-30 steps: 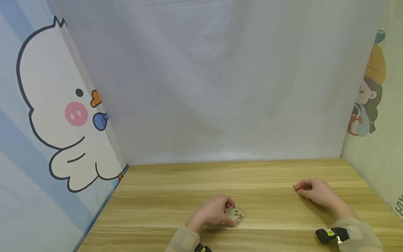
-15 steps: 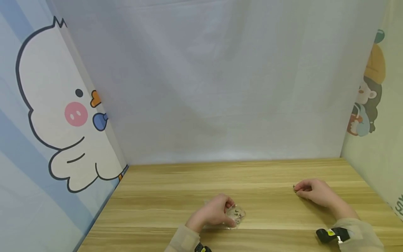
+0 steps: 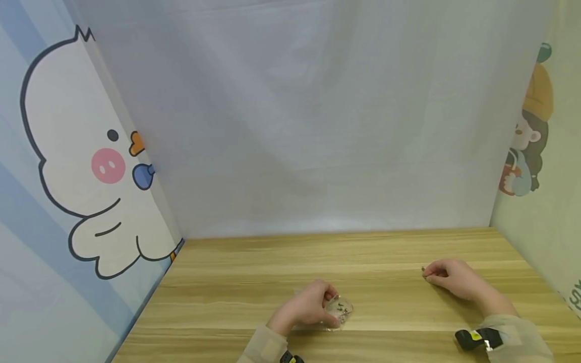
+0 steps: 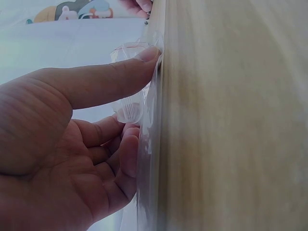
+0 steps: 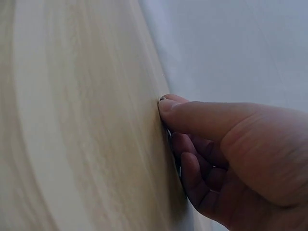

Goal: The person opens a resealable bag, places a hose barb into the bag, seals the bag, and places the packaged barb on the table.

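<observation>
Honestly almost nothing has moved since a second ago: the camera tipped a touch, and the right hand (image 3: 456, 280) slid a hair down the light wooden table (image 3: 254, 262), same pose.

Head view: the left hand (image 3: 308, 305) rests near the front edge, fingers curled over a small clear plastic bag (image 3: 339, 308) with tiny dark bits inside. The right hand sits well apart to the right, fingertips pinched round a tiny dark metal piece (image 3: 424, 271) down on the wood.

Left wrist view: thumb (image 4: 103, 82) pressing the clear plastic bag (image 4: 131, 108) against the table, other fingers loosely curled under it.

Right wrist view: thumb and curled fingers (image 5: 185, 144) closed tight at the surface; the piece itself is barely a speck at the thumb tip.

So it reads as a pause mid-pick, bag steadied, piece not lifted yet.
</observation>
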`<control>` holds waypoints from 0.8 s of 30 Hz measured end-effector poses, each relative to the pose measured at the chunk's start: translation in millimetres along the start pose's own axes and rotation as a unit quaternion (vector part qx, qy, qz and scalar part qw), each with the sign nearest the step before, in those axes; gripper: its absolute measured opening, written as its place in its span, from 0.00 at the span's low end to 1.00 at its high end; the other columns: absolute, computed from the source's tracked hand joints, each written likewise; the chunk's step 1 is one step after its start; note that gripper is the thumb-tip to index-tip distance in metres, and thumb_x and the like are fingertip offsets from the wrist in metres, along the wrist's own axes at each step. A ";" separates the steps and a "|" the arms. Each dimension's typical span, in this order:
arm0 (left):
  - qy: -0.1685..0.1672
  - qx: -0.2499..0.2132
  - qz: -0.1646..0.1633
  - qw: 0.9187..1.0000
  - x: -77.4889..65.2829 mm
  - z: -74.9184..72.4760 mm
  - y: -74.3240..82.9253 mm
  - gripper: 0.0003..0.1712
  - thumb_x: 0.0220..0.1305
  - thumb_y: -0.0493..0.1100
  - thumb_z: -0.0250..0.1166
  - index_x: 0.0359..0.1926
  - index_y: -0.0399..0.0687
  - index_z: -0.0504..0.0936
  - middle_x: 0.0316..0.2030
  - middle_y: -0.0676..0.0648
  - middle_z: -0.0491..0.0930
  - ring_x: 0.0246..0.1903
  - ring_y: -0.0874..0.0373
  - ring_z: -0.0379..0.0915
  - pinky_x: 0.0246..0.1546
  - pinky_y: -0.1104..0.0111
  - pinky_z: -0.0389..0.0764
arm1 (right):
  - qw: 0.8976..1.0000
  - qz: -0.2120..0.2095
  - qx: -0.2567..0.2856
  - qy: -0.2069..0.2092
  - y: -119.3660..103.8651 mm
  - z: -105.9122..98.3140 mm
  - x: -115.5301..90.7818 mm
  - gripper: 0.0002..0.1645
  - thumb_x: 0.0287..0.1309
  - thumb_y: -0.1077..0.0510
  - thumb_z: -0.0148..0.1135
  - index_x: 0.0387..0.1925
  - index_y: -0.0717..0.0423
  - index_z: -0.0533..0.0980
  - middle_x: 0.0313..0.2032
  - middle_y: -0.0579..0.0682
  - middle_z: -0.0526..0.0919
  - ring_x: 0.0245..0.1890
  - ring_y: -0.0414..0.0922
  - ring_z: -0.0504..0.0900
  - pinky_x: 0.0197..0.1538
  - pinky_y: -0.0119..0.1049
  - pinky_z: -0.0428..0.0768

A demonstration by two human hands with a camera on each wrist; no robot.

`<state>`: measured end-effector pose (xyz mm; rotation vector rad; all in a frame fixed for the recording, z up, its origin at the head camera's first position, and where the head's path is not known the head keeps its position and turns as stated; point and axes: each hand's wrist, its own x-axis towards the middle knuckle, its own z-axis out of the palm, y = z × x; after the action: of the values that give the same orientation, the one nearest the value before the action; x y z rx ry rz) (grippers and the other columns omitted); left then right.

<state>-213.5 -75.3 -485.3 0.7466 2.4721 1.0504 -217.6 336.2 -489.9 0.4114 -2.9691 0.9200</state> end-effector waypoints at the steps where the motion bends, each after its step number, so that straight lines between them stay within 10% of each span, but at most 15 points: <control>1: 0.000 0.001 0.001 1.000 -0.3 -0.2 0.2 0.34 0.47 0.37 0.87 0.55 0.38 0.82 0.44 0.53 0.78 0.39 0.63 0.72 0.45 0.71 0.79 | 1.000 -0.001 -0.001 -0.001 -0.6 -0.1 -0.1 0.04 0.69 0.59 0.71 0.42 0.55 0.87 0.42 0.47 0.89 0.42 0.41 0.82 0.47 0.41 0.82; 24: 0.000 -0.006 0.004 1.000 0.4 0.0 -0.4 0.34 0.47 0.36 0.87 0.55 0.37 0.82 0.43 0.53 0.79 0.38 0.63 0.73 0.43 0.71 0.79 | 0.999 0.003 0.033 -0.013 2.6 -1.1 -3.5 0.06 0.72 0.55 0.69 0.43 0.54 0.85 0.42 0.44 0.87 0.39 0.33 0.80 0.44 0.34 0.81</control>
<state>-213.9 -75.3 -485.6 0.7526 2.4616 1.0676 -215.0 339.8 -490.7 0.4196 -2.9721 1.0240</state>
